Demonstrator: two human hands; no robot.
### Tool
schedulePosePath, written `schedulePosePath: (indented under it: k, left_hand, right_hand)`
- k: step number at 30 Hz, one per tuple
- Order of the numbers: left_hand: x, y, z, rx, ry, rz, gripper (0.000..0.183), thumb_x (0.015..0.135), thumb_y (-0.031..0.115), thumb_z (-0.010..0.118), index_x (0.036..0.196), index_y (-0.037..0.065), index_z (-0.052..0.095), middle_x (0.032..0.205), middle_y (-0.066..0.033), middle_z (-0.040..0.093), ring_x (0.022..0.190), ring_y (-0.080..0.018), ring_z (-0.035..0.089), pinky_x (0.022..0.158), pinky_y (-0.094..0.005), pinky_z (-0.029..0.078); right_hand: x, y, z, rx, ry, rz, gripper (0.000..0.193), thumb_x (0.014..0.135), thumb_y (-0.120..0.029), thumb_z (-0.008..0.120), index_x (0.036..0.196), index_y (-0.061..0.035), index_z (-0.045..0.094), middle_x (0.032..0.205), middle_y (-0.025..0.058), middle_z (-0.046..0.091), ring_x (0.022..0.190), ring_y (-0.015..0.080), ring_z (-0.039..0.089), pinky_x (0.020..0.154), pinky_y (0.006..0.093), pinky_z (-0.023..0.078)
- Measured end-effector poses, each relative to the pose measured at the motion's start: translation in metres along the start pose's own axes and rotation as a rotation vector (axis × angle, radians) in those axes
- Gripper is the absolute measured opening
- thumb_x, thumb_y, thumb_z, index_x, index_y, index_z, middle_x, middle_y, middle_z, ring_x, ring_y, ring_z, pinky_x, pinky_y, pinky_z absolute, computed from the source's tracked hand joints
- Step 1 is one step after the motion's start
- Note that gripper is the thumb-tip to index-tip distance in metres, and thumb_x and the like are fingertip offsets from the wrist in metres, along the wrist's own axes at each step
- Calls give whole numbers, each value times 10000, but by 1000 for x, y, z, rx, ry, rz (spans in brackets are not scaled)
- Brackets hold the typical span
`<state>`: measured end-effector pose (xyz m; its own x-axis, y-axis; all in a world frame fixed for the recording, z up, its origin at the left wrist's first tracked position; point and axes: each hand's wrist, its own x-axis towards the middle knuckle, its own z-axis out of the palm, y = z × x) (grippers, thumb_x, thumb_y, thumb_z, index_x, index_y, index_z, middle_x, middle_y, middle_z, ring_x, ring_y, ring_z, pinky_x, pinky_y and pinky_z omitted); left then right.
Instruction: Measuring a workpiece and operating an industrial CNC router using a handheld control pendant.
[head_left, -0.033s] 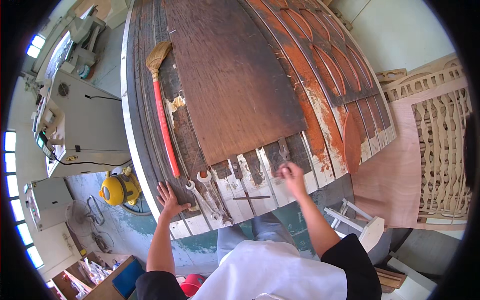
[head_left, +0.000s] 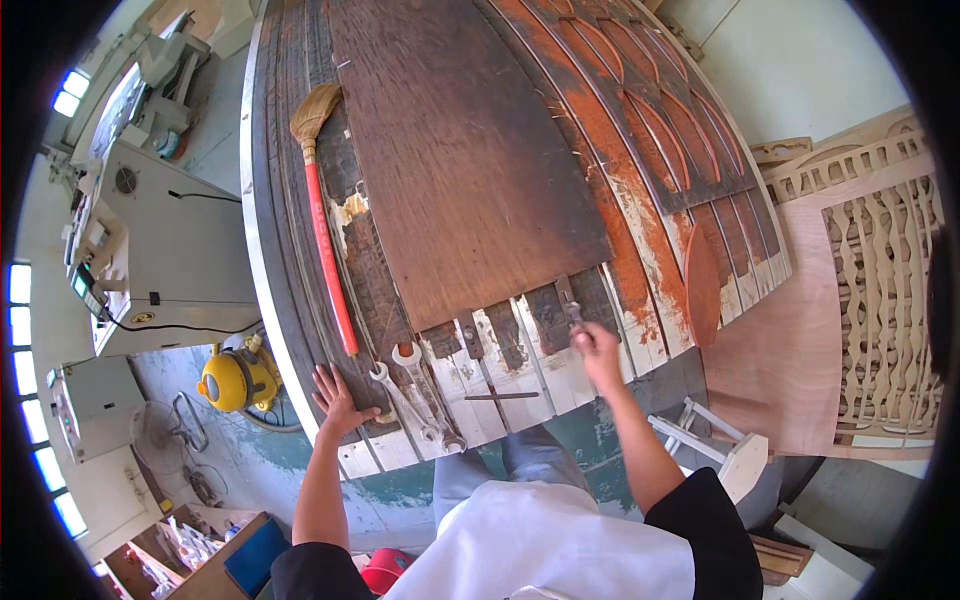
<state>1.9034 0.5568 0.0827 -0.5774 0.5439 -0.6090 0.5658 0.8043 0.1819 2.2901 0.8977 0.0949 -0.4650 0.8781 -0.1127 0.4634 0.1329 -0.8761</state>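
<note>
My left hand (head_left: 342, 402) lies flat with fingers spread on the slatted bed's left front corner. My right hand (head_left: 599, 356) is closed, thumb and fingers drawn together, at the near end of a metal clamp (head_left: 566, 296); what the fingers hold is too small and blurred to name. That clamp sits at the front right edge of a large dark brown board (head_left: 480, 170). A second clamp (head_left: 470, 338) grips the board's front edge further left. Between my hands lie two open-end wrenches (head_left: 405, 400) side by side, and a thin dark metal bar (head_left: 502, 396).
A short broom with a red handle (head_left: 328, 250) lies along the board's left side. Reddish sawdust (head_left: 600, 150) covers slats at right, near curved cut wooden pieces (head_left: 705, 285). Grey machine cabinets (head_left: 190, 230) and a yellow vacuum (head_left: 240, 378) stand left; a cut-out panel (head_left: 885, 310) leans right.
My right hand has shifted slightly to the right and back from the clamp, showing more of its near end. My left hand has stayed put.
</note>
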Motion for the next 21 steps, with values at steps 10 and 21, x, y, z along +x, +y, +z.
schedulePosePath:
  k: [10,21]
  left_hand:
    - [5,-2,-3,0,12,-18,1522,472,485,897,1467,38,-165,1503,-258,-246,1400,-413,-216,1088,-626,-23]
    - [6,-3,-1,-5,3,-39,1528,474,481,899,1465,50,-181,1499,-257,-259,1400,-412,-218,1087,-630,-18]
  right_hand:
    - [96,2,-66,-779,-206,-214,360,907,-297,559,704,-7,622,778,187,630,832,374,570,736,492,424]
    - [88,-1,-53,-764,-465,-237,297,926,-306,534,789,-42,532,653,204,608,631,406,609,566,509,464]
